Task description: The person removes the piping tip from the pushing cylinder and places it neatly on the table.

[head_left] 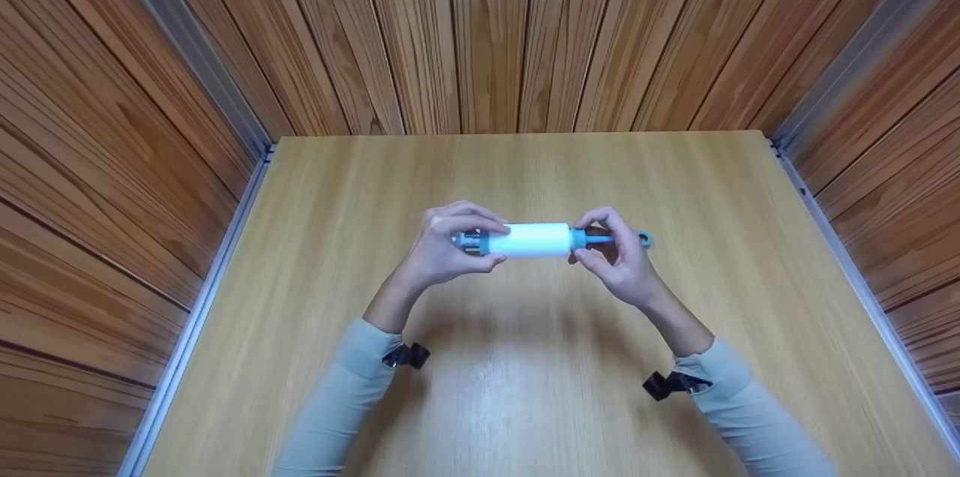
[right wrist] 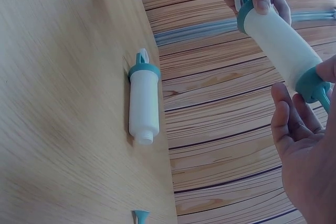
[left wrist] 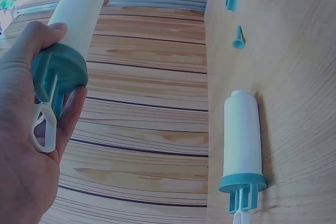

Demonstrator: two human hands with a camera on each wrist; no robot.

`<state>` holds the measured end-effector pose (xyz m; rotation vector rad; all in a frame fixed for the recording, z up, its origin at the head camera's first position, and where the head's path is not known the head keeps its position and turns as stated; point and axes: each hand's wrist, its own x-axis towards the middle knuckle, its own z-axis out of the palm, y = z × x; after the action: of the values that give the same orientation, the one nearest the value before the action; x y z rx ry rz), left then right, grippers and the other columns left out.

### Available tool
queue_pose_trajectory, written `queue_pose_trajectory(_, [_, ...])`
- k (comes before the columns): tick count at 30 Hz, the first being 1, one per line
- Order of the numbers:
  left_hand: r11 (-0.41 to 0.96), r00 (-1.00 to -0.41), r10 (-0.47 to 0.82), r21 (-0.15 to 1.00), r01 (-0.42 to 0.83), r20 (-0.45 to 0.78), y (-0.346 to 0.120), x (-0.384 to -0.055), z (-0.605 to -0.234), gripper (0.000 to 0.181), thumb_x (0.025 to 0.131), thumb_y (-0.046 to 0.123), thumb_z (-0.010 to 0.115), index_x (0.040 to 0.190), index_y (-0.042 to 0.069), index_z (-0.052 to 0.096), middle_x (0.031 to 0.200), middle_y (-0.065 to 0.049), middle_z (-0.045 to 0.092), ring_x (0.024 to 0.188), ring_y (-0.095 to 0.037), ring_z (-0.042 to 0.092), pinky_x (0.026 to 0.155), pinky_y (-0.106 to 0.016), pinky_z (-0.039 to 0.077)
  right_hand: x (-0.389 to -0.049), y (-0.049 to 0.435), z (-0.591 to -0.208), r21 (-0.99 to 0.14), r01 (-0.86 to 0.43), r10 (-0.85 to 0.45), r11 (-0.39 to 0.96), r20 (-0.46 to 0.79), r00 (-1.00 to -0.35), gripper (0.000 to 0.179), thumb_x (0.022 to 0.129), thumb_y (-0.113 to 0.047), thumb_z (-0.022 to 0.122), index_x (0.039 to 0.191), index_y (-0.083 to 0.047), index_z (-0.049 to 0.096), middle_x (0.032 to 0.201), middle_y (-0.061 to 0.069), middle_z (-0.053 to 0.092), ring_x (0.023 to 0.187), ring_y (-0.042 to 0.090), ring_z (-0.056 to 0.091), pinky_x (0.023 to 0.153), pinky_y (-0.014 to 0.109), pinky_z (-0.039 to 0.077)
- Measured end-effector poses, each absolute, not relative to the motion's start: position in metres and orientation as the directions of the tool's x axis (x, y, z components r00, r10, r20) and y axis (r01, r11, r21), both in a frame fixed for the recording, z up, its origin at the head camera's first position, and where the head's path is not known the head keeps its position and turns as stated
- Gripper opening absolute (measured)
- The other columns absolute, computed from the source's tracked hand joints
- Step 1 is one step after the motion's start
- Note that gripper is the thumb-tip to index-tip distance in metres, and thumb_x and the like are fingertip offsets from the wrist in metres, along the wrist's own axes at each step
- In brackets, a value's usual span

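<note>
Left hand (head_left: 441, 252) grips the tube (head_left: 534, 239) at its 9 o'clock end; right hand (head_left: 621, 263) pinches the cap (head_left: 578, 238) at 3 o'clock. Best keep both aligned, squeezing lightly.

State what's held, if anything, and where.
A white plastic cylinder with teal ends: the left hand grips its handle-end collar, the right hand pinches its teal nozzle cap.

Centre barred

The left hand (head_left: 437, 248), white tube (head_left: 536, 239) and right hand (head_left: 628, 259) bar the middle of the head view, with room above them and between the forearms (head_left: 337, 387) below. Wooden walls (head_left: 487, 34) close its top and sides. A second tube (left wrist: 242, 135), cone nozzle (left wrist: 239, 40) and ring cap (left wrist: 231, 3) obstruct the left wrist view's right side.
</note>
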<state>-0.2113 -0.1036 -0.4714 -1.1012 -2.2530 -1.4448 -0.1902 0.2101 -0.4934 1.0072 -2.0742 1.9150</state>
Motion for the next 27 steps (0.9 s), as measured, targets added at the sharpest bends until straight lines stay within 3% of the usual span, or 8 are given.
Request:
queue_pose_trajectory(4, [0.226, -0.683, 0.459, 0.669, 0.708, 0.568, -0.1035, -0.2116, -0.4721, 0.030, 0.086, 0.009, 0.095, 0.115, 0.007, 0.088, 0.121, -0.014, 0.085, 0.115, -0.035, 0.078, 0.098, -0.037, 0.065, -0.1899, 0.2099, -0.4935, -0.852, -0.522, -0.367, -0.040, 0.498, -0.786, 0.032, 0.099, 0.022, 0.056, 0.129, 0.019, 0.046, 0.124, -0.004, 0.063, 0.096, 0.010, 0.075, 0.086, 0.023, 0.067])
queue_pose_trajectory(11, [0.211, -0.665, 0.459, 0.654, 0.726, 0.590, -0.1025, -0.2132, -0.4729, 0.030, 0.084, 0.007, 0.096, 0.112, 0.006, 0.088, 0.118, -0.016, 0.085, 0.110, -0.035, 0.079, 0.090, -0.031, 0.065, -0.1884, 0.2079, -0.4909, -0.877, -0.480, -0.323, 0.008, 0.452, -0.831, 0.018, 0.106, 0.017, 0.055, 0.123, 0.018, 0.051, 0.110, -0.007, 0.070, 0.088, 0.009, 0.072, 0.079, 0.022, 0.066])
queue_pose_trajectory(27, [0.229, -0.683, 0.461, 0.668, 0.708, 0.566, -0.1034, -0.2121, -0.4740, 0.030, 0.085, 0.009, 0.095, 0.114, 0.006, 0.088, 0.120, -0.015, 0.085, 0.113, -0.034, 0.079, 0.094, -0.035, 0.066, -0.1883, 0.2101, -0.4926, -0.856, -0.516, -0.351, -0.002, 0.484, -0.801, 0.023, 0.103, 0.020, 0.055, 0.125, 0.019, 0.051, 0.114, -0.008, 0.068, 0.091, 0.012, 0.074, 0.081, 0.023, 0.066])
